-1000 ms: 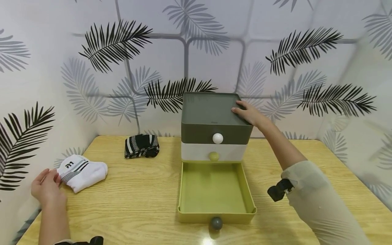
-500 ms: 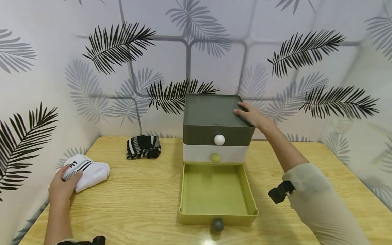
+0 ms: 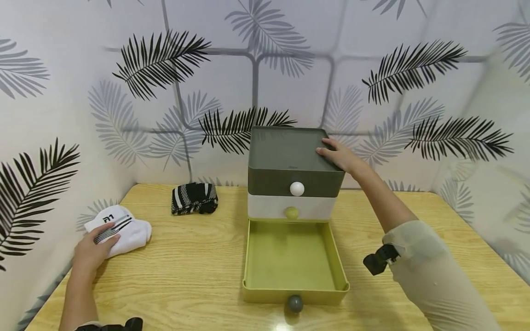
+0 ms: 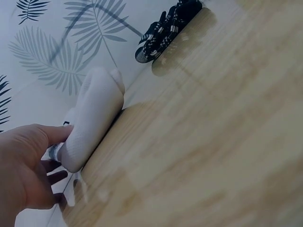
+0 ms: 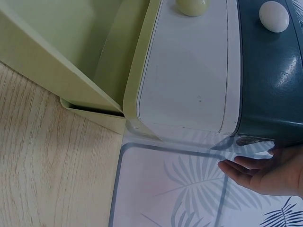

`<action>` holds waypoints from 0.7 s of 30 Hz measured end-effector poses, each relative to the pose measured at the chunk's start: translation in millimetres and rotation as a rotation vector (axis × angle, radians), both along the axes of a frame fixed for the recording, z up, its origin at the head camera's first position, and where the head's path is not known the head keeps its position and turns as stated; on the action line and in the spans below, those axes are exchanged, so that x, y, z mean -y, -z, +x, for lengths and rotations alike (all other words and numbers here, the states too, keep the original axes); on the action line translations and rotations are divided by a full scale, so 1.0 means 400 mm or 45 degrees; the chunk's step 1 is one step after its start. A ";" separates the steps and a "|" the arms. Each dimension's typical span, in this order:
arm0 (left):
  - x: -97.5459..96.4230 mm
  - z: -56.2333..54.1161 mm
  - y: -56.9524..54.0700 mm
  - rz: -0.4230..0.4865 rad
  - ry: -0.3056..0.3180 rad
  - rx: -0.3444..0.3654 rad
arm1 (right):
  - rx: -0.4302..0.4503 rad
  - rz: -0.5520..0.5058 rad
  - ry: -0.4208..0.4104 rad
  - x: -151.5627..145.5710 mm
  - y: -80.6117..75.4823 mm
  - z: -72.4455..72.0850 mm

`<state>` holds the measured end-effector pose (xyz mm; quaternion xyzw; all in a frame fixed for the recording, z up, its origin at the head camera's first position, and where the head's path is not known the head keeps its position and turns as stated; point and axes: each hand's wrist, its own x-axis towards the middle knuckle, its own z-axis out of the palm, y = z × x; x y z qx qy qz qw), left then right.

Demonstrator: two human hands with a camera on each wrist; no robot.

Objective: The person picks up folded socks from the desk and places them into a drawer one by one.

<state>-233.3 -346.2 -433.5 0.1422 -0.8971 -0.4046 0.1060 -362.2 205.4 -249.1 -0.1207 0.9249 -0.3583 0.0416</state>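
Observation:
A folded white sock (image 3: 126,234) with dark stripes and a black mark lies at the table's left side. My left hand (image 3: 91,250) pinches its near end between thumb and fingers; the left wrist view has the thumb on one side of the white sock (image 4: 97,113) and the fingers partly hidden behind. On the right, my right hand (image 3: 341,158) rests at the right edge of the drawer unit's dark grey top (image 3: 285,147), its fingers loosely extended. The unit's bottom green drawer (image 3: 291,255) is pulled out and holds nothing visible.
A folded black-and-white patterned sock (image 3: 194,198) lies at the table's back left. Above the pulled-out drawer, the white drawer (image 3: 265,207) and the dark grey drawer (image 3: 269,181) are closed. A leaf-patterned wall covering (image 3: 223,82) borders the table (image 3: 186,285).
My left hand has moved right and onto the white sock, from beside its left end. The white sock has shifted and turned slightly. The right hand stays on the drawer unit.

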 end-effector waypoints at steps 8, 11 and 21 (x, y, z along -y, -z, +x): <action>-0.012 -0.011 -0.002 0.119 -0.011 -0.155 | 0.001 -0.010 -0.002 0.000 0.001 -0.001; -0.016 -0.012 -0.006 0.208 -0.051 -0.157 | -0.001 -0.012 -0.006 0.000 0.002 -0.003; -0.029 -0.005 -0.022 0.529 0.126 -0.020 | 0.006 -0.020 0.004 -0.002 0.002 0.000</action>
